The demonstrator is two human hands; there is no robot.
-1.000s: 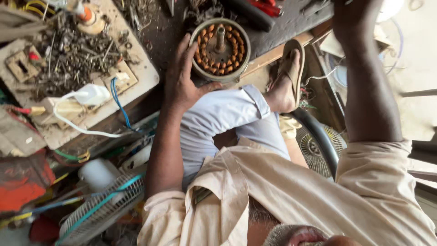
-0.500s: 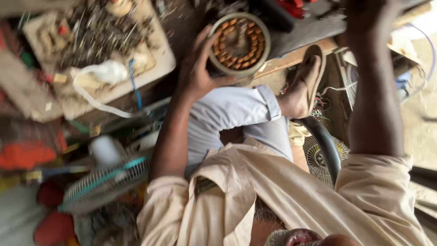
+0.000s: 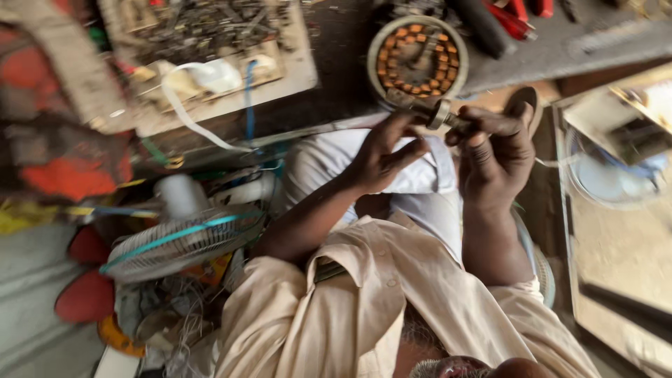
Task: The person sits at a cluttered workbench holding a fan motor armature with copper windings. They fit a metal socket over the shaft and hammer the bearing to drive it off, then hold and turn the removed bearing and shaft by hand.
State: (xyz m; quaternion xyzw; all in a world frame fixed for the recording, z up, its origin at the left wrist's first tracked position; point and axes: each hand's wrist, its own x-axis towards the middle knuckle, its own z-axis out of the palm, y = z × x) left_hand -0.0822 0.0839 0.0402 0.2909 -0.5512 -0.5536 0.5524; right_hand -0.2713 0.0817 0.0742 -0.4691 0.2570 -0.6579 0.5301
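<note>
gripping a short metal shaft with a round collar (image 3: 439,113), the right hand (image 3: 493,150) has its fingers curled tight around one end, while the left hand (image 3: 383,155) pinches the other end between thumb and fingertips. the shaft lies nearly level between the two hands, just below a round motor stator (image 3: 418,57) with orange-brown copper windings, which sits on the dark workbench (image 3: 336,77). whether the shaft touches the stator's rim cannot be told. both hands are above the lap, over pale blue trousers (image 3: 329,164), and the arms come out of a cream shirt (image 3: 364,308). to the left, a shallow tray (image 3: 297,73) holds dark scrap parts and a white cable (image 3: 185,115). lower left, a fan guard with a teal rim (image 3: 178,245) lies among clutter, well apart from the hands. red-handled tools (image 3: 514,17) rest beyond the stator.
</note>
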